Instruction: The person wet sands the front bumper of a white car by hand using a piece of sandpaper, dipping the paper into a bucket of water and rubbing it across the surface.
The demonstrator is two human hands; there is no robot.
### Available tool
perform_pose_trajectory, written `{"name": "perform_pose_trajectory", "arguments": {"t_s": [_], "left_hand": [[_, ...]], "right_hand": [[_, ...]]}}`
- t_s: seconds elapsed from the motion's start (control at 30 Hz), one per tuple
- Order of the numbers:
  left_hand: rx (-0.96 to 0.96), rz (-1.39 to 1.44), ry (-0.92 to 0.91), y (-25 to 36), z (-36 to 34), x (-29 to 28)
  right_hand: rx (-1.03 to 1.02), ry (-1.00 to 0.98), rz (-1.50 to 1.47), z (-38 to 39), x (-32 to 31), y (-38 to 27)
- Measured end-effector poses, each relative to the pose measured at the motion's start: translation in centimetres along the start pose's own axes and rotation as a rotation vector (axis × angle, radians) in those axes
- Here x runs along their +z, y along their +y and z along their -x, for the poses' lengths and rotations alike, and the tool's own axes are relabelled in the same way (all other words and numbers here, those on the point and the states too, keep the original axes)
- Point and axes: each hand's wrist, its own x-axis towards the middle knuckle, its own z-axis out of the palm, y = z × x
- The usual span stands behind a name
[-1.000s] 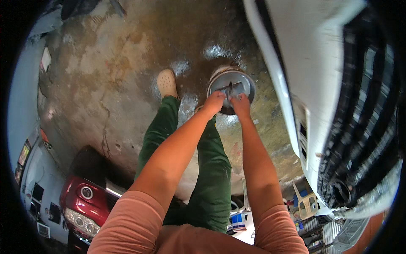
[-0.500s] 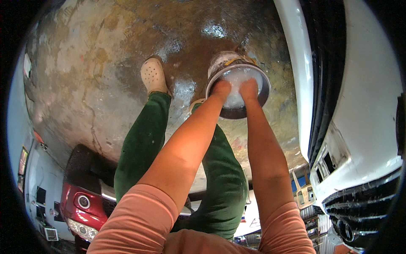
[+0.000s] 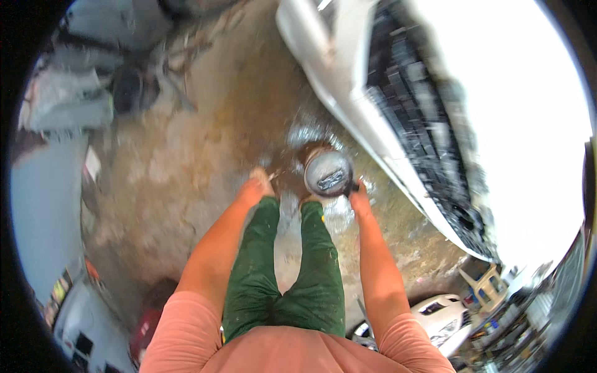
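Observation:
A bucket (image 3: 328, 166) with a pale rim stands on the wet floor in front of my right foot. Whitish liquid shows inside it, with a dark, shiny patch on its surface. Just right of the bucket is my right hand (image 3: 360, 200), fingers curled at a small dark thing (image 3: 354, 186) whose kind I cannot make out. My left hand (image 3: 254, 188) hangs apart from the bucket, above my left shoe and partly covering it. Motion smears its fingers, so their pose is unclear.
A white car (image 3: 497, 105) with a dark grille (image 3: 416, 105) rises along the right. Behind me at lower right are a beige plastic chair (image 3: 488, 289) and a white bumper-like part (image 3: 444, 317). Grey covered items (image 3: 68, 102) lie at upper left. The concrete floor (image 3: 168, 186) has wet patches.
Both hands have come out of the bucket and moved apart, left hand to the left, right hand to the right. The view has risen and turned, showing more of the white car's front.

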Motion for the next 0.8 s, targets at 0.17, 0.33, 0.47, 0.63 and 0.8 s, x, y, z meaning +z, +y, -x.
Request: {"name": "perform_pose_trajectory", "arguments": {"t_s": [0.17, 0.33, 0.47, 0.63, 0.8], "left_hand": [[-0.206, -0.022, 0.131, 0.4, 14.0, -20.0], [-0.068, -0.327, 0.265, -1.3, 17.3, -29.2], [-0.011, 0.011, 0.315, 13.5, 13.9, -32.3], [0.772, -0.111, 0.487, 43.2, 9.5, -35.5], [1.277, -0.36, 0.622, 72.4, 5.8, -33.6]], "right_hand": [[0.043, 0.094, -0.431, 14.6, -11.4, -4.2], [0.198, 0.386, -1.251, 24.1, -21.5, -2.0], [-0.192, 0.646, -1.145, 25.4, -30.4, -9.5], [-0.656, 0.924, -0.17, 20.0, -39.6, -29.7], [-0.732, 0.851, 0.326, 13.2, -27.0, -38.9]]}}
